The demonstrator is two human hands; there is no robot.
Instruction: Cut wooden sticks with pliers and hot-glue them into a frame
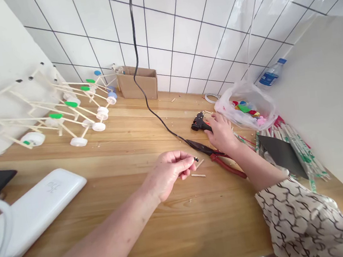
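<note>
My left hand (178, 167) is closed in a pinch over the middle of the wooden table. A small black piece (196, 159) sticks out from its fingertips. My right hand (221, 132) lies with its fingers curled around a black tool (199, 121) that looks like a glue gun; its far part is hidden under the hand. Between the hands lie pliers (230, 167) with red handles and dark jaws, close to my right wrist. Two short pale sticks (198, 175) rest on the wood beside my left fingertips.
Stick frames with white wheels (78, 141) stand at the left, before a cardboard box (138, 84). A black cord (146, 96) crosses the table. At the right are a plastic bag (229, 106) of coloured pieces, bundled sticks (301, 146) and a bottle (272, 73). A white power bank (44, 211) lies front left.
</note>
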